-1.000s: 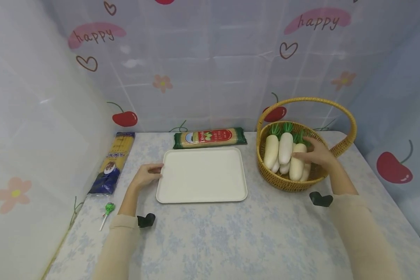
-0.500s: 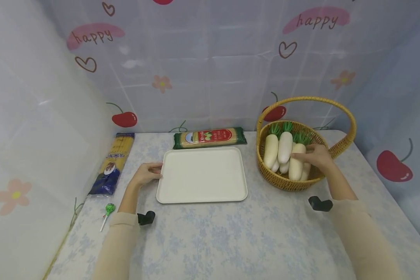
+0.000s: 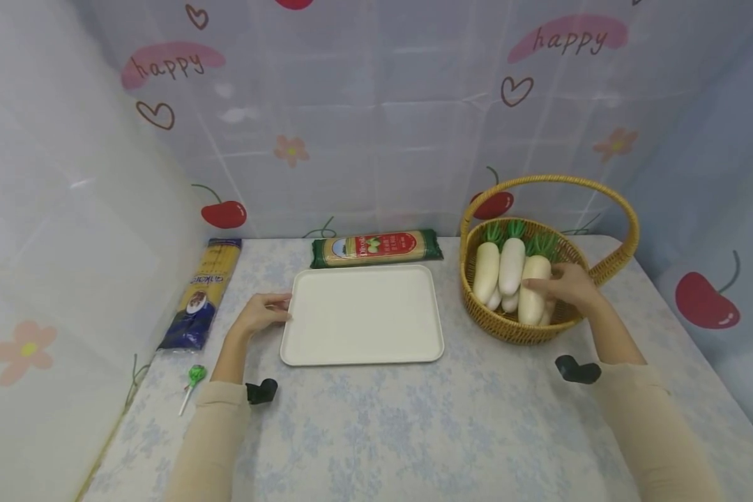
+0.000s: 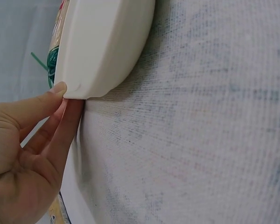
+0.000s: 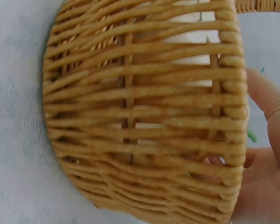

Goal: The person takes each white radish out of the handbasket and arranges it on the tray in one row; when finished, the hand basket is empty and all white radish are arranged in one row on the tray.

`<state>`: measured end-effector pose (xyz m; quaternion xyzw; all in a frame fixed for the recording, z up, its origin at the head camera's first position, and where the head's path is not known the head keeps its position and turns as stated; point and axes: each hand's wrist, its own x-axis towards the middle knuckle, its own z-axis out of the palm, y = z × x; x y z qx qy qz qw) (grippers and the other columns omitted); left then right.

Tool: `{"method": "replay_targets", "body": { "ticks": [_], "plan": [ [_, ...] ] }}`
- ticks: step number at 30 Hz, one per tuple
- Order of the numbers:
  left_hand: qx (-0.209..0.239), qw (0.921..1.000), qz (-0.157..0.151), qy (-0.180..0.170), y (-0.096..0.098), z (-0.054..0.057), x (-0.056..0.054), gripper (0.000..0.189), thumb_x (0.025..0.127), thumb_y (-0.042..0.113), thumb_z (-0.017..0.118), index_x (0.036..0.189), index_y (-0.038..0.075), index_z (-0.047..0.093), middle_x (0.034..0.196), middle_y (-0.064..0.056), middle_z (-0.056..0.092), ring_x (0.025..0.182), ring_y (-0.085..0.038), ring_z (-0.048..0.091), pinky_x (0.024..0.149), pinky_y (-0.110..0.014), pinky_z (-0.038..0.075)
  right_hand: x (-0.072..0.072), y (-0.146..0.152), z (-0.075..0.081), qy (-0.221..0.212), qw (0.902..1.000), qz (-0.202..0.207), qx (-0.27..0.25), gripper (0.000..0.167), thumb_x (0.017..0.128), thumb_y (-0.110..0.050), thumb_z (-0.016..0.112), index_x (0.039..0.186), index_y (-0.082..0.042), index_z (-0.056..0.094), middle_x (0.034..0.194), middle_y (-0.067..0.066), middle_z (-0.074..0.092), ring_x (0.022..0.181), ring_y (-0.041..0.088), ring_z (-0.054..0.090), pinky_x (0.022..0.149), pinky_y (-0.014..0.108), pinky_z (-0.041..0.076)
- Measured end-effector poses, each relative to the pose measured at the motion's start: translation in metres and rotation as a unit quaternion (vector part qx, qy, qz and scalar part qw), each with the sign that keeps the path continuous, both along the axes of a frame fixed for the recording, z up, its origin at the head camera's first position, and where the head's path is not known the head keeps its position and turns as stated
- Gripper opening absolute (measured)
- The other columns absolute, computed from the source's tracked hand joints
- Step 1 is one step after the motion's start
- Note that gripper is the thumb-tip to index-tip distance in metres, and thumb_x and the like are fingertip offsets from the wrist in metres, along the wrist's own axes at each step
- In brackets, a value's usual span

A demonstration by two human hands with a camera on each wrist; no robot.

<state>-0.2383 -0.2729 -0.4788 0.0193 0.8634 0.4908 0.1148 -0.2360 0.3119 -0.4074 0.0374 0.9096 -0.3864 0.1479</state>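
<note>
My left hand [image 3: 263,312] is at the left edge of a cream rectangular tray [image 3: 362,314]. In the left wrist view the thumb lies on the rim of the tray [image 4: 95,51] and the fingers are under it, pinching the edge. On the right, my right hand [image 3: 569,284] reaches over the rim into a wicker basket [image 3: 519,333] and grips the rightmost top white radish [image 3: 533,291], thumb across its upper side. Several white radishes with green tops lie in the basket. From the right wrist, the basket wall [image 5: 144,112] hides the radish and most of the fingers.
A green-ended spaghetti pack [image 3: 376,248] lies behind the tray. To the left are a blue and yellow pasta pack [image 3: 202,293] and a green lollipop [image 3: 194,376]. The tall basket handle [image 3: 549,179] arches over the radishes. A patterned curtain [image 3: 376,125] backs the table.
My right hand's fingers have come down from beside the green leaves and closed round the right radish, which has shifted slightly. The left hand and the tray stay in place.
</note>
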Motion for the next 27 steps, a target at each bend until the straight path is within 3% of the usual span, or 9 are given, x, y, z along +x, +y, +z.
{"method": "replay_targets", "body": {
  "ticks": [5,10,14,17,19,23,26,27],
  "plan": [
    [0.018,0.9995,0.010,-0.023,0.002,0.002,0.002,0.053,0.080,-0.002,0.069,0.129,-0.011,0.051,0.114,-0.032,0.058,0.093,-0.025,0.063,0.077,-0.035,0.056,0.001,-0.002,-0.001,-0.004,0.9987,-0.036,-0.035,0.096,0.085,-0.051,0.061,0.140,0.019,0.022,0.130,0.036,0.040,0.110,0.042,0.047,0.095,0.056,0.040],
    [-0.003,0.9993,0.021,-0.032,0.006,0.004,0.002,0.049,0.080,-0.003,0.069,0.126,-0.010,0.054,0.111,-0.029,0.059,0.088,-0.023,0.063,0.074,-0.034,0.057,0.003,-0.002,0.001,0.031,0.9945,-0.072,-0.069,0.100,0.086,-0.049,0.061,0.144,0.015,0.012,0.140,0.039,0.026,0.123,0.049,0.036,0.100,0.059,0.035],
    [-0.066,0.9977,0.010,-0.015,0.005,0.006,0.000,0.047,0.079,0.003,0.071,0.124,-0.006,0.059,0.110,-0.026,0.062,0.085,-0.024,0.061,0.072,-0.035,0.055,0.006,-0.005,0.008,0.046,0.9901,-0.079,-0.107,0.103,0.086,-0.048,0.061,0.148,0.007,-0.001,0.144,0.037,0.022,0.127,0.048,0.034,0.102,0.055,0.035],
    [-0.127,0.9918,-0.011,0.001,0.004,0.011,-0.001,0.050,0.077,0.009,0.074,0.123,-0.004,0.061,0.119,-0.025,0.060,0.101,-0.035,0.058,0.085,-0.043,0.051,0.011,-0.009,0.015,0.039,0.9882,-0.071,-0.130,0.103,0.088,-0.046,0.060,0.148,0.004,-0.007,0.145,0.037,0.022,0.127,0.045,0.037,0.102,0.053,0.036],
    [-0.154,0.9877,-0.028,0.000,0.004,0.014,-0.001,0.055,0.075,0.012,0.076,0.125,-0.003,0.059,0.129,-0.025,0.053,0.117,-0.041,0.049,0.097,-0.050,0.043,0.016,-0.010,0.021,0.039,0.9864,-0.074,-0.142,0.103,0.088,-0.044,0.060,0.148,0.003,-0.009,0.146,0.037,0.021,0.129,0.046,0.035,0.103,0.053,0.035],
    [-0.168,0.9831,-0.071,-0.015,0.000,0.019,0.000,0.068,0.073,0.016,0.080,0.132,-0.002,0.052,0.144,-0.026,0.037,0.134,-0.045,0.027,0.108,-0.057,0.024,0.026,-0.012,0.028,0.060,0.9807,-0.101,-0.156,0.098,0.088,-0.042,0.062,0.150,0.002,0.000,0.143,0.030,0.031,0.110,0.023,0.055,0.092,0.035,0.048],
    [-0.161,0.9821,-0.096,-0.020,-0.004,0.018,0.000,0.072,0.072,0.017,0.080,0.135,0.000,0.050,0.144,-0.026,0.036,0.135,-0.044,0.027,0.109,-0.057,0.022,0.029,-0.012,0.032,0.067,0.9765,-0.118,-0.167,0.094,0.087,-0.042,0.063,0.150,0.002,0.008,0.138,0.023,0.035,0.089,-0.002,0.051,0.076,0.019,0.050],
    [-0.159,0.9817,-0.103,-0.014,-0.005,0.018,0.000,0.073,0.072,0.017,0.080,0.135,0.000,0.049,0.143,-0.026,0.037,0.134,-0.045,0.029,0.108,-0.057,0.024,0.030,-0.013,0.033,0.063,0.9755,-0.120,-0.173,0.096,0.087,-0.042,0.063,0.150,0.002,0.006,0.139,0.024,0.034,0.087,-0.003,0.051,0.075,0.018,0.051]
  ]
}}
